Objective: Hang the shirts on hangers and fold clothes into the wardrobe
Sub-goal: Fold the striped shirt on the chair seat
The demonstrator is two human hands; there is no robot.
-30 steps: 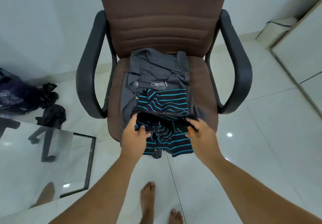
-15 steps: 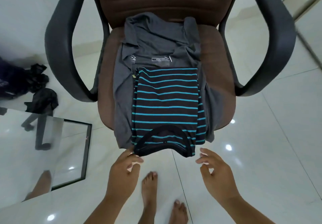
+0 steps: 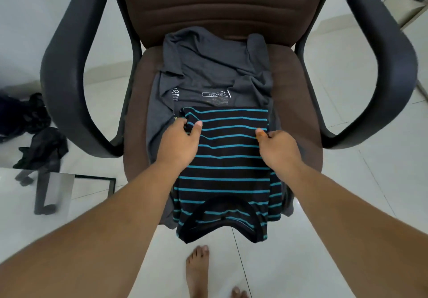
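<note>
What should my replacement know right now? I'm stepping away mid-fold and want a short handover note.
Left hand: pinching the left edge of the black shirt with teal stripes.
Right hand: pinching its right edge.
The striped shirt lies flat on the grey printed T-shirt, both on the brown padded office chair; its neckline hangs over the seat's front.
Done: sides look folded in.
Left: probably fold it in half, fold the grey one, put both in the wardrobe, which isn't in view.
</note>
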